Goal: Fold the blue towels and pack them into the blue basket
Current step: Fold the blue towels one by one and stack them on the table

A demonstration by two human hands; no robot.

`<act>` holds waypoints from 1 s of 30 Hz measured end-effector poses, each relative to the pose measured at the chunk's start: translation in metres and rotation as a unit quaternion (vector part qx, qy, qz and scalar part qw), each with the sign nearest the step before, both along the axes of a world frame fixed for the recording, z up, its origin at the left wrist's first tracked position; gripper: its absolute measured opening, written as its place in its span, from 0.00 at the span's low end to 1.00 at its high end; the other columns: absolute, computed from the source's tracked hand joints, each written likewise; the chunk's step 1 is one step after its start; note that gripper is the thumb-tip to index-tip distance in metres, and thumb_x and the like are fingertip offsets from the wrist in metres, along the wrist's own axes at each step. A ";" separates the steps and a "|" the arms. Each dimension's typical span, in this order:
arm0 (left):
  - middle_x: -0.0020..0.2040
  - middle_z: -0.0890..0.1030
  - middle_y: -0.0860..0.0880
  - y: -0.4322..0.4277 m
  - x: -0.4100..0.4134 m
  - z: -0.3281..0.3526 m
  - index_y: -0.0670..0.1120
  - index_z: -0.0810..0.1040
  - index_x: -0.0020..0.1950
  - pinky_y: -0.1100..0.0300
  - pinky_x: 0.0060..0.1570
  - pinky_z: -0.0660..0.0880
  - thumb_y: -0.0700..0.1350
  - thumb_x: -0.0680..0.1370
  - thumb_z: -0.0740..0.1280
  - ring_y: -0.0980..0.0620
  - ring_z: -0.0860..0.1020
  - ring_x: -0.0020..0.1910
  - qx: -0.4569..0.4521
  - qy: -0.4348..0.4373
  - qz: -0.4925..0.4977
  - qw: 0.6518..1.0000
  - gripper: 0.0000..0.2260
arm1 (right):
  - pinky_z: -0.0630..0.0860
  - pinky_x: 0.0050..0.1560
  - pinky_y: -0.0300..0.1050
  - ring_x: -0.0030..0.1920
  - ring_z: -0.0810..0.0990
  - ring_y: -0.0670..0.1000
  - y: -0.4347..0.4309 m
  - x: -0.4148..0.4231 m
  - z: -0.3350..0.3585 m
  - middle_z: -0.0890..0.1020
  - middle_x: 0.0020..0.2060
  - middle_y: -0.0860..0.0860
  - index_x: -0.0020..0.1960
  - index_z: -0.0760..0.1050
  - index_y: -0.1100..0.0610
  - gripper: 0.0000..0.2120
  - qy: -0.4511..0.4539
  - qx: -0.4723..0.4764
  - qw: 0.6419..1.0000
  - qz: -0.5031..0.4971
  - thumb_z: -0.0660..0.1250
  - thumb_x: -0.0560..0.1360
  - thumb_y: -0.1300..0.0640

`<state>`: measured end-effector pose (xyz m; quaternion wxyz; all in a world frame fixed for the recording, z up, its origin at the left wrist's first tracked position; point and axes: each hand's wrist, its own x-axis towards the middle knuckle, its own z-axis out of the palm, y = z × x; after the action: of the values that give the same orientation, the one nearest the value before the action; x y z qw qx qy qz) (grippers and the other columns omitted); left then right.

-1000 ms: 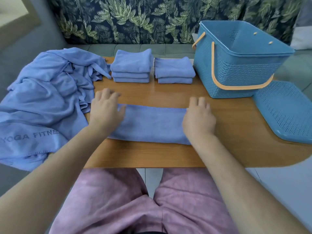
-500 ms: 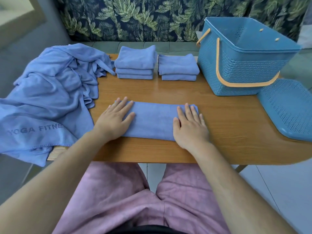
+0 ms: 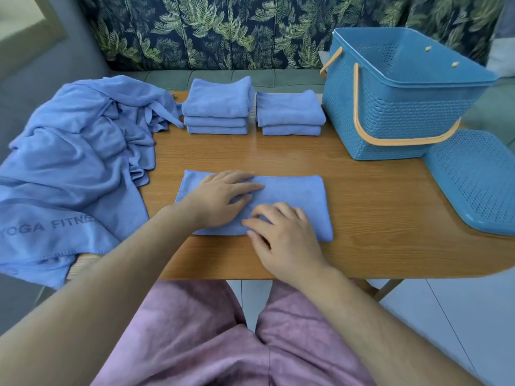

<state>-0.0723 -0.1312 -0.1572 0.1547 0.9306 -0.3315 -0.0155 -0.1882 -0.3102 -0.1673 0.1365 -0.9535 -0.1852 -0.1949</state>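
Currently: wood-grain bench [image 3: 278, 154], rounded at the right end, in front of a sofa [image 3: 223, 29] with a dark leaf-print back; pale floor tiles [image 3: 446, 316] below, pink trousers [image 3: 195, 344] at the near edge. Folded towel [image 3: 295, 190] lies flat at the bench's near-centre, long side running left-right. Left grip [image 3: 223, 199] is flat on the towel's left half, fingers straight and pointing right, spread apart, pressing down. Right grip [image 3: 284, 238] sits on the towel's near edge just right of centre, fingers loosely bent and pointing left, resting on top and clamped on nothing; its fingertips are just beside the left grip. Towel is light blue, a neat oblong, right end smooth, stitched hem visible at the left end. Two stacks of folded towels at the far edge: left stack [image 3: 217, 107] three high, right stack [image 3: 289, 112] two high, nearly touching. Blue basket [image 3: 390, 112] at far right, orange handle down against its front wall; lid [image 3: 473, 179] lies flat beside it. Unfolded towel heap [image 3: 78, 151] hangs off the bench's left end, lettering "YOGA FITNE" partly readable.
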 end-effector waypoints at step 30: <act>0.82 0.45 0.59 0.008 -0.096 -0.008 0.55 0.48 0.82 0.60 0.78 0.36 0.70 0.78 0.46 0.63 0.36 0.78 0.003 0.034 -0.012 0.999 0.36 | 0.41 0.80 0.51 0.82 0.39 0.50 -0.027 -0.005 0.005 0.42 0.82 0.42 0.82 0.46 0.38 0.30 0.238 -0.051 0.967 -0.081 0.48 0.82 0.34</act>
<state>-0.1687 -0.1233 -0.1649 0.1628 0.9260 -0.3368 -0.0505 -0.1929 -0.3368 -0.1623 0.1119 -0.9899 -0.0790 0.0368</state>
